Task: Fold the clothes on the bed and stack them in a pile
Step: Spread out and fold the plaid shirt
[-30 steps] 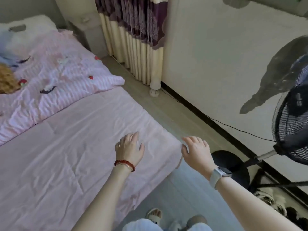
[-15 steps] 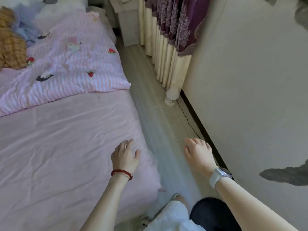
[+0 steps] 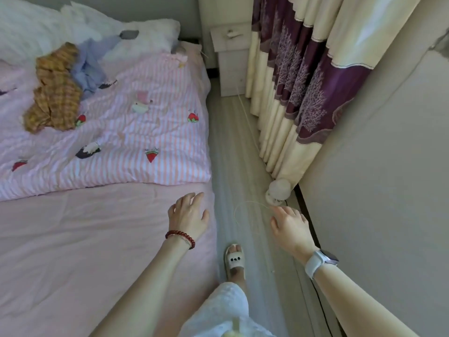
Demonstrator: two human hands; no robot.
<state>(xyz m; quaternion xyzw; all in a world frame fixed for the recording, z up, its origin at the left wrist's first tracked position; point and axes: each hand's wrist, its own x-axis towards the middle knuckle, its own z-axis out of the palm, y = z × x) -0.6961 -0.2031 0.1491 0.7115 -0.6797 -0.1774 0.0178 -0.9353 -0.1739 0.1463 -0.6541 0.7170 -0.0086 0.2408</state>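
Head view is angled down along a bed (image 3: 73, 239) covered by a plain pink sheet, with a narrow strip of floor (image 3: 233, 154) seen at right of centre. The left hand (image 3: 188, 216) is held palm down over the bed's right edge, lower centre of frame, fingers spread loosely, nothing gripped; a red bead bracelet (image 3: 181, 237) is worn on that wrist. The right hand (image 3: 290, 226) is held over the floor at lower right, fingers loosely extended, empty as well; a white smartwatch (image 3: 320, 261) is strapped to its wrist. Contact between the left hand and the sheet cannot be told. The clothes are seen well apart from both hands in the upper left: a crumpled mustard checked garment (image 3: 54, 93) lies on a pink striped quilt (image 3: 136, 142), and a pale blue garment (image 3: 91, 69) is bunched just beside it, touching its right side. White pillows (image 3: 36, 35) are seen behind them at the top edge. A foot in a white slipper (image 3: 234, 259) is planted on the floor between the two arms. A purple and cream curtain (image 3: 303, 81) hangs at upper right, with a small white nightstand (image 3: 230, 57) beside it.
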